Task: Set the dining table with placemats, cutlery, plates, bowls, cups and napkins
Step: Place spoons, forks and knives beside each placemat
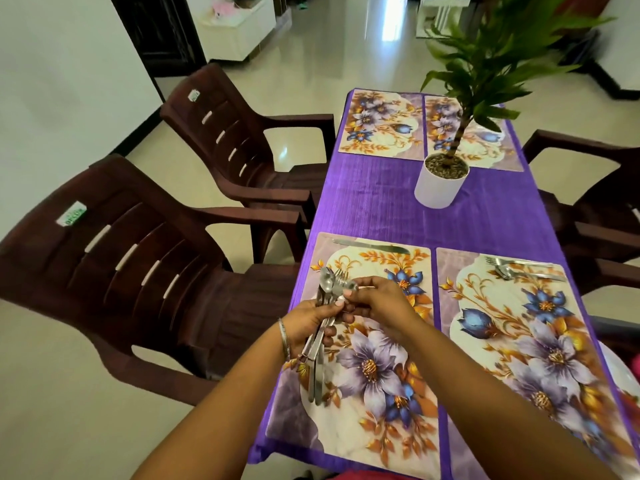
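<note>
My left hand (308,323) grips a bundle of steel cutlery (323,306), spoons and forks pointing away from me, over the near left floral placemat (363,410). My right hand (375,299) pinches one piece at the top of the bundle. A knife (370,246) lies along that placemat's far edge. On the near right placemat (519,341) lie a fork and a spoon (519,268) at its far edge. Two more floral placemats (381,126) cover the far end of the table.
A purple cloth (381,199) covers the table. A white pot with a green plant (441,183) stands mid-table. Brown plastic chairs stand to the left (138,271), far left (242,147) and right (595,220). A white plate edge (623,372) shows at the right border.
</note>
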Tool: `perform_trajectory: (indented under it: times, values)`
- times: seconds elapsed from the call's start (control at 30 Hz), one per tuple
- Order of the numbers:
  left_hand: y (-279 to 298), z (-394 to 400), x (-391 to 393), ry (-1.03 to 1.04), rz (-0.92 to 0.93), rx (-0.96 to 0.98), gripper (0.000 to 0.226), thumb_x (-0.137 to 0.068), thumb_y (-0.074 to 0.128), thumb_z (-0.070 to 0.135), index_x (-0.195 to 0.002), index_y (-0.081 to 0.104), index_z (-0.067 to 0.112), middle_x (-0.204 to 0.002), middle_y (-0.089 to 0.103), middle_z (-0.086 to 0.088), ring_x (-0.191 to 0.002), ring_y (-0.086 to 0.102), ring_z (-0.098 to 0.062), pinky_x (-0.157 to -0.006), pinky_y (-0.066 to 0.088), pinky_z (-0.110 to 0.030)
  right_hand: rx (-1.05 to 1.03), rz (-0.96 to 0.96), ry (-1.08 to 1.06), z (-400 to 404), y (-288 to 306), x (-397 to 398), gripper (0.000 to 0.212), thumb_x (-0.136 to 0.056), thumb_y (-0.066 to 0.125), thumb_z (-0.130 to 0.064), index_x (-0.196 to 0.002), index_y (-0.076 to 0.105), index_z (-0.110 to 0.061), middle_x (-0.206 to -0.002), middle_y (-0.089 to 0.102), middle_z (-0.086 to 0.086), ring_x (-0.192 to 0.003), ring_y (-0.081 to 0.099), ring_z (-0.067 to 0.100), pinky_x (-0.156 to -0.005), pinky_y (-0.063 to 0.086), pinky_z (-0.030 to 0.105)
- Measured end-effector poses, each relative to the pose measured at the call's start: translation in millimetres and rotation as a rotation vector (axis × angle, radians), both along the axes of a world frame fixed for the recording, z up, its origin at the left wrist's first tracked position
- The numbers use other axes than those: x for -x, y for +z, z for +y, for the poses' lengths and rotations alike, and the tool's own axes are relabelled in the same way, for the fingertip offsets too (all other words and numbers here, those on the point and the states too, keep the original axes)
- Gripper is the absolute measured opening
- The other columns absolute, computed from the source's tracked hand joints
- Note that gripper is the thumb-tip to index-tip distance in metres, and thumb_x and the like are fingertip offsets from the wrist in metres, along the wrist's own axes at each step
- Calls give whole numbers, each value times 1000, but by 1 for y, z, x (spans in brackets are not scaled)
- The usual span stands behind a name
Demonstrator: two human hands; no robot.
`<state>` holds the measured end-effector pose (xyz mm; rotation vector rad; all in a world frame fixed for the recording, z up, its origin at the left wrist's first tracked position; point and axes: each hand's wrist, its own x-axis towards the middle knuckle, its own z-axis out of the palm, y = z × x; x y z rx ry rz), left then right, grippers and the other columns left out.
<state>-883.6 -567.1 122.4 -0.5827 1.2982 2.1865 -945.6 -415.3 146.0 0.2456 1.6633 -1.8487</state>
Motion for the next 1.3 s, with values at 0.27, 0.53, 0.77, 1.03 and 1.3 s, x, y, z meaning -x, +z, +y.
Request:
perform_trajectory:
  times: [0.27,0.53,0.77,1.03,1.3]
  values:
    - [0,0,3,-28,-75,69,17,-96,50,11,-88,59,-2,-61,61,-2,-38,38,-8,-36,31,-15,-1,-46,-138,20,6,17,20,-86,61,7,-102,57,-4,-70,67,12,-51,65,18,-52,57,25]
    - [-6,-22,-37,-286,-159,63,19,-98,42,12,-92,58,5,-64,48,1,-34,28,-3,-35,21,-14,-503,415,313,39,-6,-26,23,-81,66,6,-98,69,-9,-74,64,2,-68,57,8,-60,43,16]
    - [-2,-45,-84,-350,-156,191,27,-100,41,13,-77,55,7,-50,45,3,-33,26,-3,-34,20,-14,-862,820,287,58,-2,-62,16,-88,63,-8,-99,74,-6,-95,64,15,-88,59,29,-69,36,28]
    - [-23,-95,-113,-29,-205,206,22,-100,37,9,-87,55,9,-49,45,5,-29,24,-4,-32,20,-10,-1009,369,519,73,-23,-126,14,-85,63,-4,-96,72,-7,-77,64,3,-70,57,16,-46,31,9]
    - [-33,-91,-127,-30,-197,186,25,-100,35,10,-84,53,10,-50,44,6,-30,26,-4,-32,20,-11,-762,72,259,33,-41,-163,12,-79,65,8,-76,59,-2,-64,65,15,-42,60,17,-43,53,26]
